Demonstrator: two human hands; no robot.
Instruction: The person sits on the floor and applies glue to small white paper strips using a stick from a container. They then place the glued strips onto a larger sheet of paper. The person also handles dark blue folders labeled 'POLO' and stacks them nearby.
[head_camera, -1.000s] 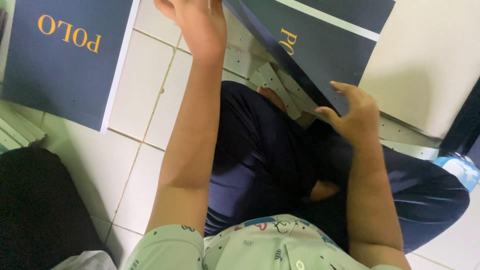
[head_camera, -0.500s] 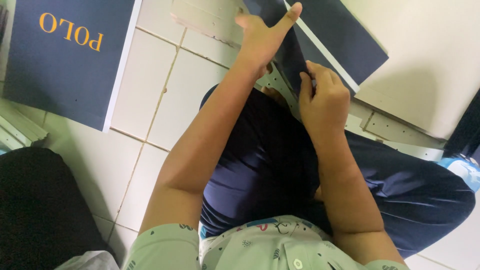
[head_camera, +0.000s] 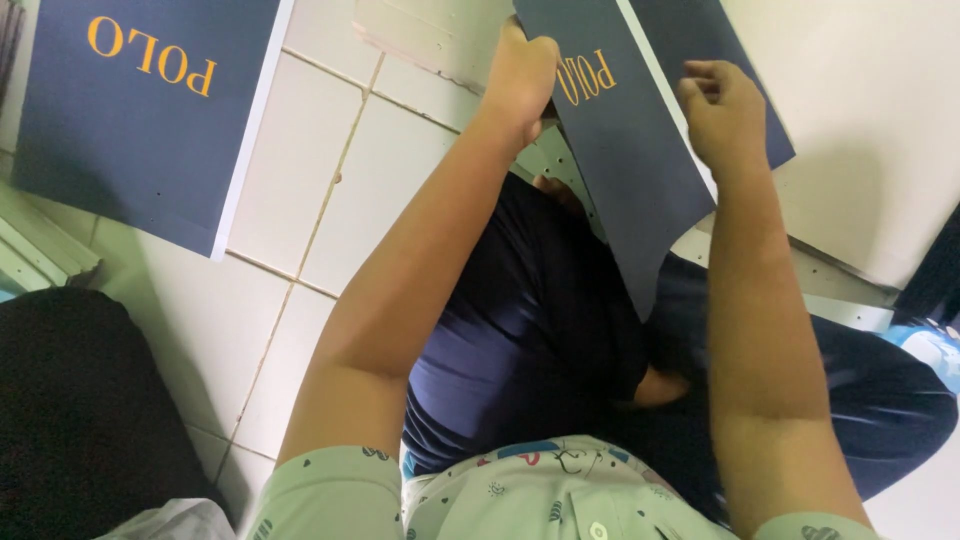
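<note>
Overhead, the navy card sheet (head_camera: 630, 170) with gold lettering is held flat above the lap, the left hand (head_camera: 520, 80) gripping its top edge and the right hand (head_camera: 725, 115) with fingers curled on its right edge, while a matching finished-looking sheet (head_camera: 140, 110) lies on the tiled floor (head_camera: 300, 230).

Two hands are showing: the left hand (head_camera: 520, 75) and the right hand (head_camera: 725, 115), both gripping one navy sheet (head_camera: 625, 180) with gold lettering. A second navy sheet (head_camera: 140, 110) of the same kind is lying on the white tiled floor (head_camera: 300, 200), making two navy sheets in all. One large white board (head_camera: 860, 120) is lying at the right.
</note>
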